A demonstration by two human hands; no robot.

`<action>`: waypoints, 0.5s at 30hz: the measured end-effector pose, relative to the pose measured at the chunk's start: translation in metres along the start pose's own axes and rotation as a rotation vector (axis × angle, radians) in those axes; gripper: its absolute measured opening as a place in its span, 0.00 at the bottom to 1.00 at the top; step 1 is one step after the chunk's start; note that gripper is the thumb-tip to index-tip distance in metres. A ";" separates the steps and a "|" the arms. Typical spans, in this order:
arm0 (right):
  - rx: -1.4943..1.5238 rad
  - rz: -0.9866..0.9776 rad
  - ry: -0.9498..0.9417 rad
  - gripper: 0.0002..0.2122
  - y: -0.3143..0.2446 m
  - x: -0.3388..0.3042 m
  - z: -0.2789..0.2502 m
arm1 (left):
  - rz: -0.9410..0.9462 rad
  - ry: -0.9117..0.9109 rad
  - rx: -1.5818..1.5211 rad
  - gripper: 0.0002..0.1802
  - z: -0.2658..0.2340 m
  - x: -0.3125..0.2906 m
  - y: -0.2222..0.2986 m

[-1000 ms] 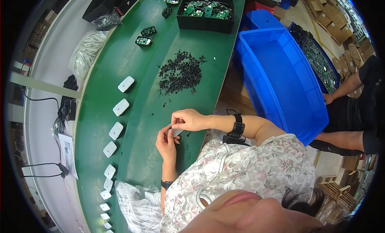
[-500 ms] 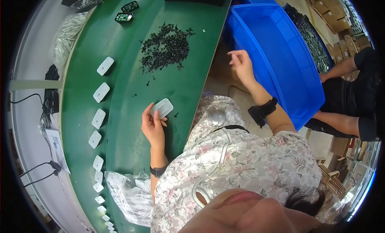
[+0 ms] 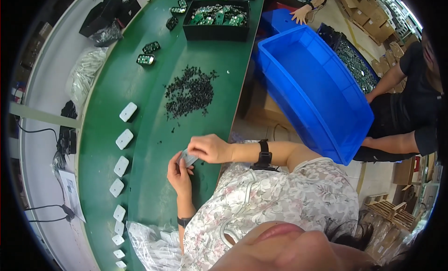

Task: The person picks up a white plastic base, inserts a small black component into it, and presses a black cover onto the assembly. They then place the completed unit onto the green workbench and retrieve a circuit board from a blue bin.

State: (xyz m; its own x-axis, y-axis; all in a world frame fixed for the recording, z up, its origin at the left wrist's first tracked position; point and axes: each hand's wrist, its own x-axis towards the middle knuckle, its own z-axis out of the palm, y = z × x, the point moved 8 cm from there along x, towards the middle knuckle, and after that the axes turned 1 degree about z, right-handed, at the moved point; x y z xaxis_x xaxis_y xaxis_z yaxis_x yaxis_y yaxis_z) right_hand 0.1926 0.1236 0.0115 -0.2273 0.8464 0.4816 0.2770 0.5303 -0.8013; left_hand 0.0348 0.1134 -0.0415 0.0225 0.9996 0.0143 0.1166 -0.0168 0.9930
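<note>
My left hand (image 3: 179, 177) grips a small pale plastic cover (image 3: 188, 158) low over the green table, close to my body. Over that cover is my right hand (image 3: 208, 149), its fingers bent and pressed together against the top; whatever they pinch is hidden. Beyond my hands lies a loose pile of tiny black stemmed pieces (image 3: 190, 93), with a few strays on the near side. Left of my hands runs a row of white rounded-corner cases (image 3: 124, 139), each with a dark spot on top.
Two dark housings with green circuit boards (image 3: 145, 59) sit farther off, near a black box (image 3: 215, 34) of boards. A clear plastic bag (image 3: 151, 246) lies near my left arm. Right of the table stands a big blue bin (image 3: 310, 84); another person's hand (image 3: 301, 13) rests beyond it.
My right hand has come from beside the blue bin to the cover in my left hand. The view has shifted, showing more of the table's far end.
</note>
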 end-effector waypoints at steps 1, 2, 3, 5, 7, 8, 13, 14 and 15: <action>-0.028 -0.036 -0.069 0.05 0.000 -0.002 0.006 | -0.013 0.000 -0.008 0.11 0.000 0.000 -0.002; -0.038 -0.045 -0.065 0.05 0.002 -0.003 0.005 | -0.001 -0.003 -0.013 0.11 0.000 0.001 -0.001; -0.014 -0.027 -0.042 0.04 0.006 -0.004 0.002 | 0.003 -0.006 0.003 0.11 0.001 0.001 0.001; -0.008 -0.009 -0.005 0.04 0.009 -0.005 -0.001 | 0.012 -0.010 0.015 0.11 0.002 0.001 0.000; -0.013 -0.010 -0.012 0.04 0.008 -0.003 -0.002 | 0.012 -0.003 0.011 0.11 0.000 0.003 -0.002; -0.013 -0.003 -0.021 0.04 0.008 -0.002 -0.001 | 0.018 -0.003 0.009 0.11 0.001 0.005 -0.001; -0.002 0.033 -0.071 0.04 0.014 -0.002 0.003 | 0.017 0.001 0.037 0.10 0.000 0.005 -0.004; -0.006 0.026 -0.068 0.04 0.012 -0.001 0.002 | 0.019 0.003 0.036 0.10 0.000 0.005 -0.004; -0.009 0.020 -0.063 0.04 0.010 -0.001 0.001 | 0.020 -0.002 0.042 0.11 0.001 0.005 -0.003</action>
State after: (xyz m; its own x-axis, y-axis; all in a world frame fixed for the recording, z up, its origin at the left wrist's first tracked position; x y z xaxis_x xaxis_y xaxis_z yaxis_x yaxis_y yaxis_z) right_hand 0.1947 0.1280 0.0022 -0.2797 0.8523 0.4421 0.2903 0.5140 -0.8072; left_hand 0.0354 0.1181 -0.0444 0.0274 0.9991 0.0338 0.1575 -0.0377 0.9868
